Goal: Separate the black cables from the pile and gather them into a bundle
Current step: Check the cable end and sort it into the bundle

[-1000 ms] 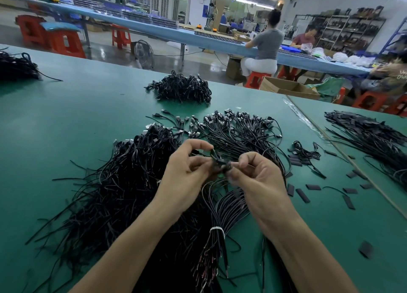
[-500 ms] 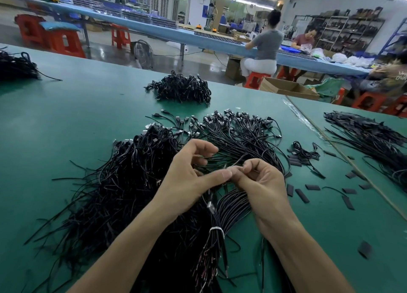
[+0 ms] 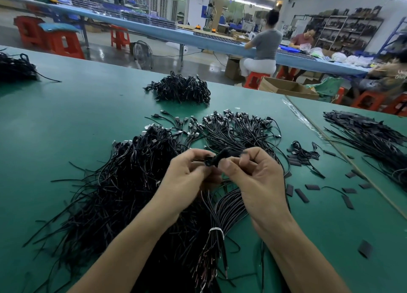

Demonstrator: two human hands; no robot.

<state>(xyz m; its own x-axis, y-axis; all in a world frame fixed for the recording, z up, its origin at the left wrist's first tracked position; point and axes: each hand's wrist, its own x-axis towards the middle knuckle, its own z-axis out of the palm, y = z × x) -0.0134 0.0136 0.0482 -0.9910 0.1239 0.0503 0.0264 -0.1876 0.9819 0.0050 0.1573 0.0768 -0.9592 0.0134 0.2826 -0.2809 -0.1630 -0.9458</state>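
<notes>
On the matte green desk [image 3: 77, 116], far left, a dense tangled heap [image 3: 15, 69] of thin black wire. Next, a broad shaggy pile of black cables [image 3: 114, 182], glossy strands splaying outward. Behind it, a rounder mound of coiled cables [image 3: 180, 90]. Above the pile, left hand [image 3: 187, 178], grip closed, thumb and curled fingers pinching one end of a short bent black cable [image 3: 222, 157], blurred. Below, a tied bundle [image 3: 217, 231] cinched by a white band, reddish bare tips fanned out. Right hand [image 3: 257, 178], grip likewise closed, pinching the cable's other end. Beyond, a fan of cables [image 3: 237, 127] with small metal-tipped plugs. Further right, flat rectangular black sleeves [image 3: 301, 194] scattered, then a long flat heap [image 3: 370, 134] of straight strands.
</notes>
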